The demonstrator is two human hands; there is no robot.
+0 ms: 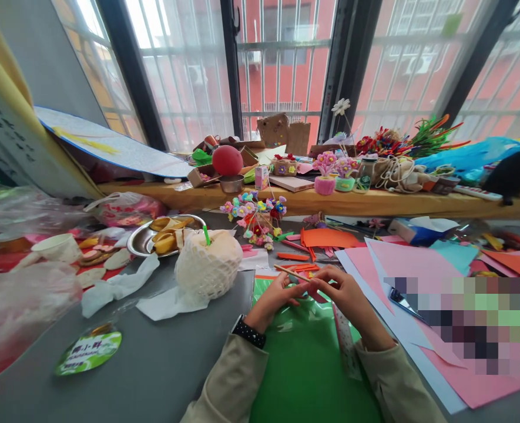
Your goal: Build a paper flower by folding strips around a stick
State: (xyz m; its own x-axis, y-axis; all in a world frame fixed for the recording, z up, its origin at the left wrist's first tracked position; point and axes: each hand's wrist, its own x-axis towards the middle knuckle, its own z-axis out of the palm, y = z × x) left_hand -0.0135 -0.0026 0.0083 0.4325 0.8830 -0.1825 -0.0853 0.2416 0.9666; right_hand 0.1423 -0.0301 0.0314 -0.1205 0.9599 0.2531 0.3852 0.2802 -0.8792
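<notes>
Over a green sheet (312, 364) in a clear sleeve, my two hands meet at a thin wooden stick (289, 271). My left hand (274, 301), with a dark spotted band on its wrist, is closed around the stick from the left. The fingers of my right hand (339, 289) pinch the stick's near end. A small piece of pink paper (316, 296) shows under the right fingertips; whether it is joined to the stick, I cannot tell. Beneath the right forearm lies a clear ruler-like strip (345, 341). Orange paper strips (292, 257) lie just beyond the hands.
A coconut in white netting (209, 264) with a green straw stands left, before a metal bowl (138, 241) of peels. Pink and white paper sheets (401, 264) spread on the right, near a cutter (403, 302). Fuzzy craft flowers (255, 214) stand behind; the sill (189, 202) is crowded.
</notes>
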